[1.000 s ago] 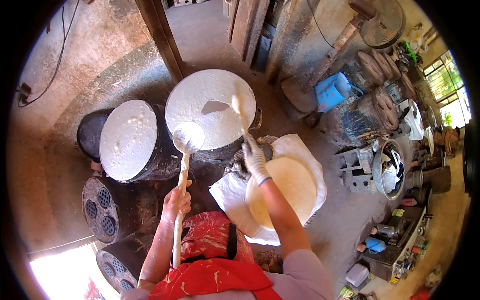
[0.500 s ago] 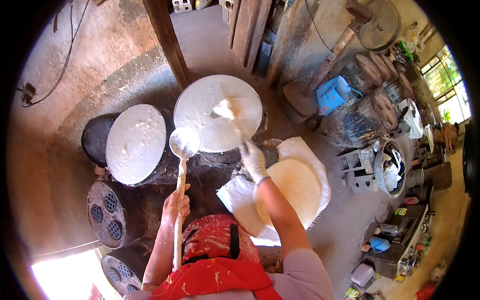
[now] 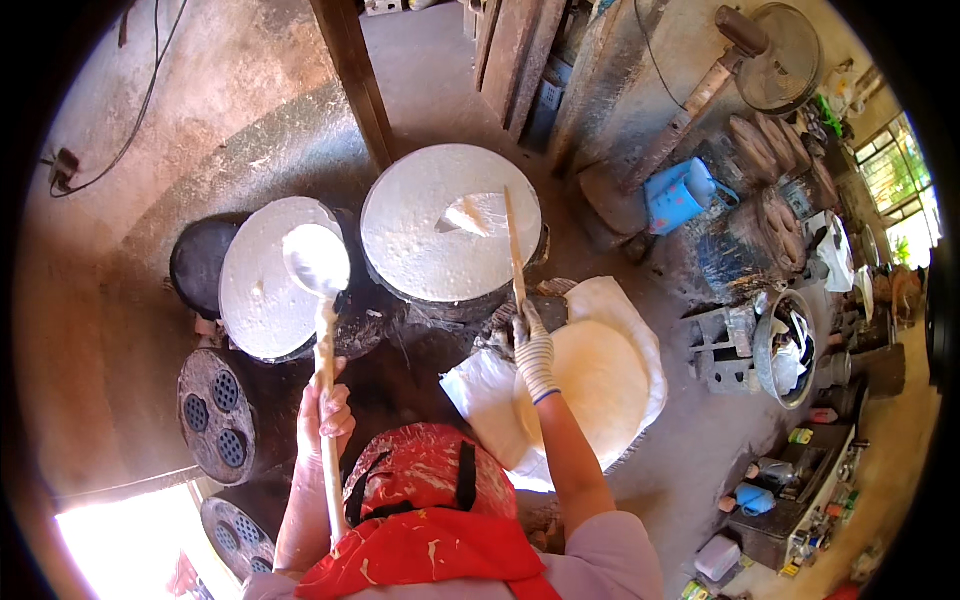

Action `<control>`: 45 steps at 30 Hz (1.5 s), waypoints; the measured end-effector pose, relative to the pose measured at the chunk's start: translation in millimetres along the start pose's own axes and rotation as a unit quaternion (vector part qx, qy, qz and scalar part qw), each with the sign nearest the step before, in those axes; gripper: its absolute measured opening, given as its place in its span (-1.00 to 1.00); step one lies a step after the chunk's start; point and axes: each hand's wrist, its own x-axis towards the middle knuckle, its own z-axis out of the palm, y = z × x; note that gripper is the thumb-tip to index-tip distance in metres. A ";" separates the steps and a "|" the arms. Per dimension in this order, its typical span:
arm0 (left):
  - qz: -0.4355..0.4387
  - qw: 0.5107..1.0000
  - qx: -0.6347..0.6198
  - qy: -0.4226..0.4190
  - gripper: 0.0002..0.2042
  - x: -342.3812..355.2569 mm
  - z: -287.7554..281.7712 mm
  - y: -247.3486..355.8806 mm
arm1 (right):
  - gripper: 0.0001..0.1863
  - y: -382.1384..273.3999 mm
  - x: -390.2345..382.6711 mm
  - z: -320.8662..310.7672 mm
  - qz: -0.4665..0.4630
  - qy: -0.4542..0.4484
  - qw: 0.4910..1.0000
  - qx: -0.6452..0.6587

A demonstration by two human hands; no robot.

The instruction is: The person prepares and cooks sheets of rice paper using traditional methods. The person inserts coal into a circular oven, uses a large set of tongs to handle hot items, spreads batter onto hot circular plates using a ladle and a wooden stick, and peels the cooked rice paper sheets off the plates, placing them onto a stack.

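My left hand (image 3: 328, 412) is wrapped round the long handle of a batter-coated ladle (image 3: 317, 260), its bowl in front of the left round griddle (image 3: 262, 322). A pale, bubbly layer covers that griddle. In a striped glove, my right hand (image 3: 535, 358) grips a thin wooden spatula (image 3: 513, 235), seen nearly edge-on. Its far end is over the far round griddle (image 3: 415, 235), also coated white, beside a shiny patch (image 3: 470, 215) where the layer is broken. Below my right hand lies a stack of round pale sheets (image 3: 595, 385) on white cloth (image 3: 606, 296).
A dark round pan (image 3: 198, 265) stands left of the griddles. Cylinders with holed briquettes (image 3: 215, 415) are at lower left. To the right are a blue pitcher (image 3: 680, 198), concrete blocks (image 3: 722, 345) and a metal basin (image 3: 782, 350). A wooden post (image 3: 355, 80) rises behind.
The ladle has moved left, from between the griddles to the left griddle. The blurred motion of my right hand has eased, and the spatula has turned nearly edge-on, right of the patch.
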 end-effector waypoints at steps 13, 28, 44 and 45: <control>-0.079 0.995 -0.045 0.043 -0.54 4.8 -7.5 -13.8 | -0.63 -63.5 16.6 26.6 -0.091 -0.037 0.937 -0.336; -0.058 0.890 0.436 0.119 -0.58 108.0 24.2 -4.8 | -0.63 -80.1 64.2 -25.1 -0.159 -0.239 0.908 -0.304; -0.025 0.824 0.504 0.259 -0.70 198.7 -12.6 -34.8 | -0.53 -29.6 -51.5 24.5 0.157 -0.195 0.967 0.049; -0.026 0.835 0.477 0.273 -0.69 196.1 -12.8 -38.1 | -0.55 -41.4 -61.3 44.9 0.185 -0.205 0.958 0.073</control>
